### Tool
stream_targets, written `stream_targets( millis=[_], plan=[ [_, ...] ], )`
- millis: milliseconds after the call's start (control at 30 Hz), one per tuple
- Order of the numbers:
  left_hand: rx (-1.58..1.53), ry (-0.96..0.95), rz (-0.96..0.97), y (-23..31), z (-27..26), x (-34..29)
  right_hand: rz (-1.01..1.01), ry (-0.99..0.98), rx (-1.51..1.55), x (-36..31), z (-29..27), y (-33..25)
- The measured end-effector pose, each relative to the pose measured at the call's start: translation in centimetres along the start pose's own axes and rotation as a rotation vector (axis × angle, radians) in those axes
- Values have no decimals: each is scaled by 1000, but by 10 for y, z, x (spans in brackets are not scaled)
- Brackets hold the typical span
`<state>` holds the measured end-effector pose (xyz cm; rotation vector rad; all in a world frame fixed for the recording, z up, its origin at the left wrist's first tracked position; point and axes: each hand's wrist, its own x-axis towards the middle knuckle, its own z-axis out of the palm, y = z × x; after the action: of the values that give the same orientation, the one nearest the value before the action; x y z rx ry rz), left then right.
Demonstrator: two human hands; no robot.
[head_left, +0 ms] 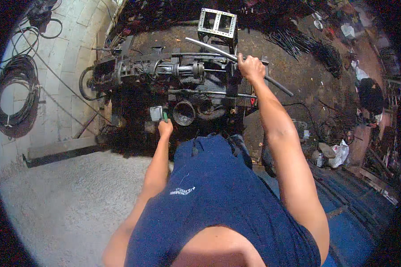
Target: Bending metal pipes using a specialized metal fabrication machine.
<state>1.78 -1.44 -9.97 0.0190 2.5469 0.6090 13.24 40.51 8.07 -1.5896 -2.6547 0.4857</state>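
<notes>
My right hand (252, 67), reaching forward to the right, is wrapped round a long grey rod (210, 48). The rod slants from upper left to lower right, over the right end of a dark, greasy machine (165, 69). Lower on the left, my left hand (165, 128) grips a green-handled tool with a flat, pale square head (156, 113); its exact kind is unclear. That head is just left of a round, open-mouthed metal container (184, 113). A second round opening (205, 108) sits to its right. My left fingers are partly hidden.
A white perforated metal frame (217, 23) stands behind the machine. Dark rods (294, 44) lie in a heap at the far right. Coiled cable (15, 95) hangs on the left wall. A white plastic bag (340, 154) lies at right. A beam (62, 149) lies at left.
</notes>
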Motion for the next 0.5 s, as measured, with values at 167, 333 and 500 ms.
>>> stream_targets(
  millis=[167, 333, 500],
  plan=[
    [-6, 16, -15, 8, -3, -7, 6, -20, -23, 0, -1, -4],
    [51, 22, -19, 8, -3, -8, -15, -15, -23, -3, -3, -1],
    [19, 22, -6, -3, 0, 0, 6, -21, -23, -3, -3, -3]
  ],
)
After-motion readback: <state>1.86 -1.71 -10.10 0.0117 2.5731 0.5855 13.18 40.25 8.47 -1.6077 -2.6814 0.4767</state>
